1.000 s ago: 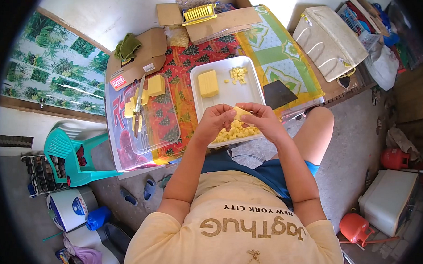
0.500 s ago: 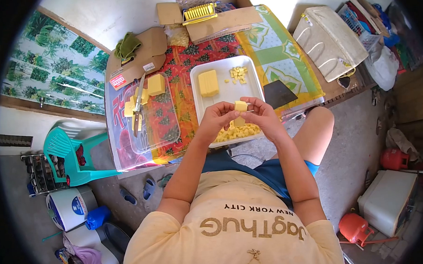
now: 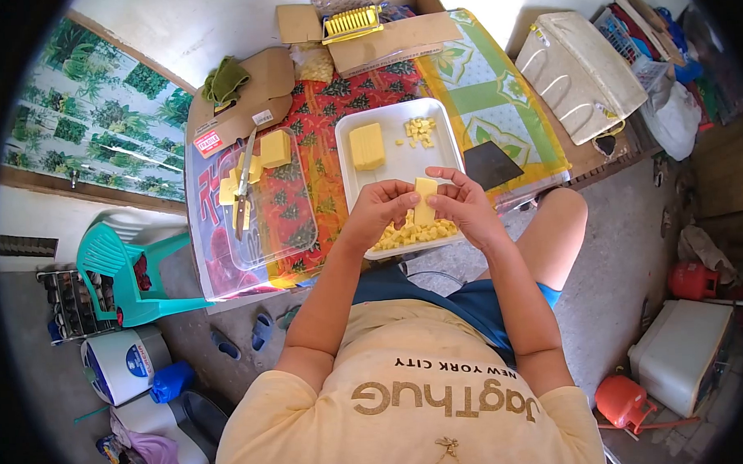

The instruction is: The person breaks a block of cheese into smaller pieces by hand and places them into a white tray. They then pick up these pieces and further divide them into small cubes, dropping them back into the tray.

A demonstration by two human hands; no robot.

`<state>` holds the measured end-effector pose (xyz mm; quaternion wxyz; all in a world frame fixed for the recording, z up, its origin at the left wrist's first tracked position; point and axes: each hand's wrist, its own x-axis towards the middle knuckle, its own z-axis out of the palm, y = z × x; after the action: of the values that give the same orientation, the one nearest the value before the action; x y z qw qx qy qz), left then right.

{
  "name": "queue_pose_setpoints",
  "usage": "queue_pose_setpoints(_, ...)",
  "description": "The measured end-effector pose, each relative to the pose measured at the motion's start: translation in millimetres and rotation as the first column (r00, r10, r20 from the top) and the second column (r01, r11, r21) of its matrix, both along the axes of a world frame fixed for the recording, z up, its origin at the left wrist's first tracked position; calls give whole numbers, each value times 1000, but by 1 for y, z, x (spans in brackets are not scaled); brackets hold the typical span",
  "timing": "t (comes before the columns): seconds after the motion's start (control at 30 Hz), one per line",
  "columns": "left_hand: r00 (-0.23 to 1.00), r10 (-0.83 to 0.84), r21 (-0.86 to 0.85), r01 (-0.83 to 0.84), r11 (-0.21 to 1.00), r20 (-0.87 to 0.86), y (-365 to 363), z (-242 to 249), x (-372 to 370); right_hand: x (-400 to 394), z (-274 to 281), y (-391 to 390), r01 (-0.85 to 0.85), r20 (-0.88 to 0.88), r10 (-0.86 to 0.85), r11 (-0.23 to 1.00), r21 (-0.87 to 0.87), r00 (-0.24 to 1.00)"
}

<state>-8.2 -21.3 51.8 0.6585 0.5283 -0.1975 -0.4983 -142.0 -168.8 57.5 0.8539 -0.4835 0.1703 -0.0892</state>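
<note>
Above the near side of a white tray [image 3: 402,177], a flat yellow slab of cheese [image 3: 425,201] is held upright. My left hand [image 3: 381,212] pinches its left edge between thumb and fingers. My right hand [image 3: 463,205] grips the right edge with thumb and fingertips, its index finger raised off the slab. Many small cheese cubes [image 3: 411,236] lie in the tray beneath my hands, partly hidden by them. Toward the tray's far side sit a cheese block [image 3: 367,147], scored with slice lines, and a loose group of small cubes [image 3: 420,131].
Left on the table, a clear plastic lid or tray [image 3: 282,228] carries cheese blocks [image 3: 275,149] and a knife [image 3: 243,184]. A cardboard box [image 3: 396,42] with a yellow slicer [image 3: 352,23] stands at the back. A dark flat board [image 3: 490,164] lies right of the white tray.
The cheese between my hands now shows as one long, upright slab instead of a short piece at the fingertips. My right index finger has lifted; both hands stay over the tray.
</note>
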Motion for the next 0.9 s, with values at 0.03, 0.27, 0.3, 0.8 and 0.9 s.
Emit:
queue_pose_setpoints(0.03, 1000, -1, -1, 1, 1000, -6, 0, -1, 0, 0, 1, 0, -1, 2, 1, 1000, 3, 1000)
queue_pose_setpoints(0.27, 999, -2, -16, 1, 1000, -32, 1, 0, -1, -1, 0, 0, -16, -3, 16, 1000, 21, 1000)
queue_pose_setpoints(0.3, 999, -3, -16, 2, 1000, -33, 1, 0, -1, -1, -1, 0, -18, -5, 18, 1000, 25, 1000)
queue_pose_setpoints(0.8, 999, 41, -36, -40, 999, 31, 0, 5, -4, 0, 3, 2, -55, 15, 58, 989, -137, 998)
queue_pose_setpoints(0.9, 999, 38, -58, -38, 998, -5, 0, 6, -5, 0, 4, 2, -52, 20, 55, 991, -126, 998)
